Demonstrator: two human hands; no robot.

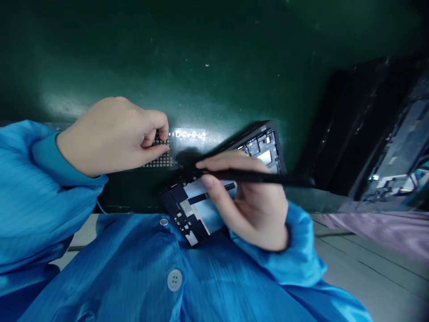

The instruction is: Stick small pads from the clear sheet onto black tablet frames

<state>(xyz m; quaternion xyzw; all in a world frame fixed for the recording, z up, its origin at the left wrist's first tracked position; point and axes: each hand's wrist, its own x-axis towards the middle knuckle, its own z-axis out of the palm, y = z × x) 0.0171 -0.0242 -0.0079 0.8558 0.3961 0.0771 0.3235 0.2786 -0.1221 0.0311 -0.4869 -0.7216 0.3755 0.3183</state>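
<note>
My left hand [114, 138] has its fingers curled, with thumb and forefinger at a clear sheet of small grey square pads [161, 160]. The sheet lies on the green table, and part of it is under the hand. A slim black tool, shaped like tweezers [261, 177], is in my right hand [258, 205], gripped like a pen with its tip pointing left. Below that hand an opened tablet-like device [201, 214] lies tilted at the table's near edge. Its circuit parts and silvery panels show, while my right hand covers its middle.
On the right stand black trays or housings [348, 129], with more opened device parts [398, 143] beside them. The green table top [201, 58] stretches behind the hands. Pinkish cloth [375, 228] shows at the lower right, above the pale floor [355, 264].
</note>
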